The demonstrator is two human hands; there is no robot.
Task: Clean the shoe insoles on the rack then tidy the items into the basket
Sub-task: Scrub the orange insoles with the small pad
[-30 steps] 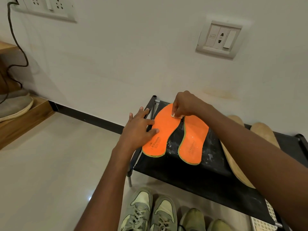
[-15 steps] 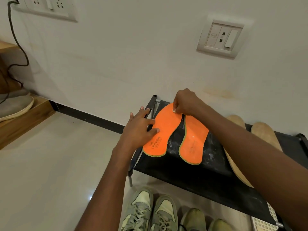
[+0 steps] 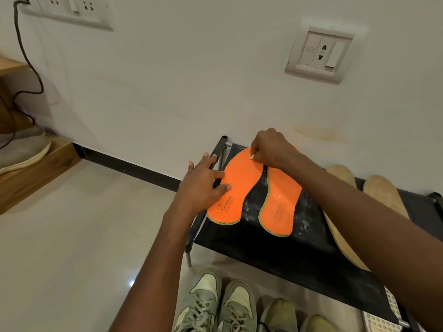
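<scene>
Left hand (image 3: 200, 188) lies flat with fingers straight and spread, pressing the outer edge of the left orange insole (image 3: 236, 188) down on the rack (image 3: 287, 255). Thumb side sits over the rack's left frame tube. Right hand (image 3: 271, 150) is curled, fingertips pinching a small white object (image 3: 251, 156) against the toe end of that same insole; too small to tell what it is. Right forearm runs diagonally across the rack from the lower right.

Left orange insole: toe toward the wall, heel toward the camera, printed text near the heel. Right orange insole (image 3: 279, 204) lies just beside it, toes close together, heels splayed apart, its toe hidden under the right hand. Both have a greenish rim. White powdery specks on the black fabric shelf between and around them.

Two tan insoles (image 3: 383, 195) lie farther right on the same shelf, one partly hidden by the right forearm.

Under the rack on the floor: a pair of grey-green laced sneakers (image 3: 215, 305) and another olive pair (image 3: 282, 312) beside it. White perforated basket corner (image 3: 383, 319) at the lower right, mostly cut off by the frame.

Wall behind carries a white socket plate (image 3: 320, 53). Black cable (image 3: 26, 58) hangs at upper left, above a wooden step (image 3: 36, 173) with a grey shoe (image 3: 21, 149) on it.
</scene>
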